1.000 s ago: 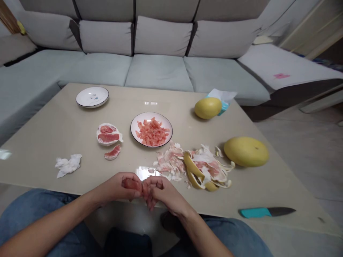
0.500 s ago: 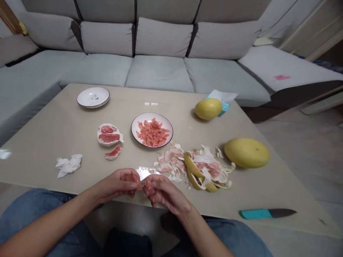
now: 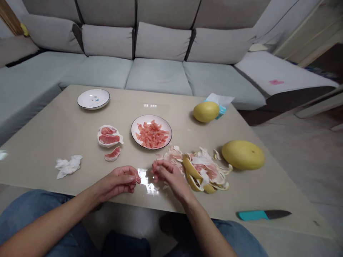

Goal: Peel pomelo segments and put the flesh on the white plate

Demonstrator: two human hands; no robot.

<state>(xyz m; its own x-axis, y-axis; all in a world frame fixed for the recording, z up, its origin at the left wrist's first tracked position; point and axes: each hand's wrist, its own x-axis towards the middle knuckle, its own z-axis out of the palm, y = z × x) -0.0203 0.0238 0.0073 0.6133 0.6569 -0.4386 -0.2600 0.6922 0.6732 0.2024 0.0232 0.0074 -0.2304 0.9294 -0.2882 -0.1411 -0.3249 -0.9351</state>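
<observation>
My left hand point(image 3: 122, 181) is closed in a pinch on a piece of pink pomelo flesh point(image 3: 137, 178) near the table's front edge. My right hand point(image 3: 170, 176) is raised a little farther forward, its fingers pinched around a small bit of pomelo flesh, mostly hidden. Beyond both hands, a white plate point(image 3: 136, 140) with a dark rim carries a heap of torn pink pomelo flesh point(image 3: 152, 134). A peeled pomelo half point(image 3: 109, 136) lies left of that plate, with one loose segment point(image 3: 113, 154) just in front of it.
Yellow peel and membrane scraps point(image 3: 194, 171) lie right of my right hand. Two whole pomelos, one point(image 3: 243, 154) nearer and one point(image 3: 205, 111) by a tissue pack point(image 3: 223, 103), sit on the right. A teal-handled knife point(image 3: 264, 214), a crumpled tissue point(image 3: 69, 166) and another plate point(image 3: 103, 102) are also there.
My right hand has moved forward and right, away from my left hand, toward the plate of flesh. My left hand stays nearly in place, still pinching its piece.
</observation>
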